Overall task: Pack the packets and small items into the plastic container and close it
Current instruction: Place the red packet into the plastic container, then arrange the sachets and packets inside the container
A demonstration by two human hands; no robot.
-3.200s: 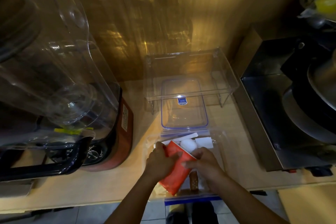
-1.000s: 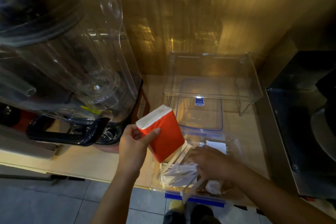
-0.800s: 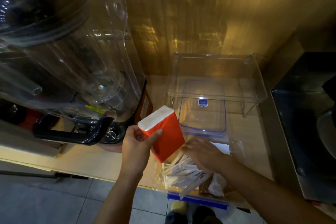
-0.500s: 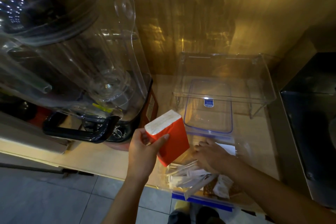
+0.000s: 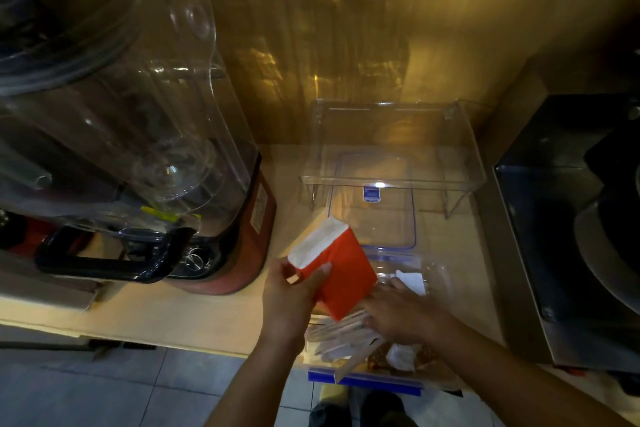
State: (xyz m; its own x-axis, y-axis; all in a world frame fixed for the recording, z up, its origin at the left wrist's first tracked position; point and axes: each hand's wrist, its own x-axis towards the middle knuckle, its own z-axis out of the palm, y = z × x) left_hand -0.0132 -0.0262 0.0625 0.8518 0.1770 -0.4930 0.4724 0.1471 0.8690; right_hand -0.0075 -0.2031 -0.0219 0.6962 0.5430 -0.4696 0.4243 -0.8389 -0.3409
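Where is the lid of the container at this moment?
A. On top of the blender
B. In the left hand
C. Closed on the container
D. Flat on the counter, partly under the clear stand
D. The lid lies flat on the counter, its far end under the clear stand; the left hand holds a red pack instead.

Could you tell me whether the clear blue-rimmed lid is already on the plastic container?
No, the clear blue-rimmed lid lies on the counter behind the open plastic container.
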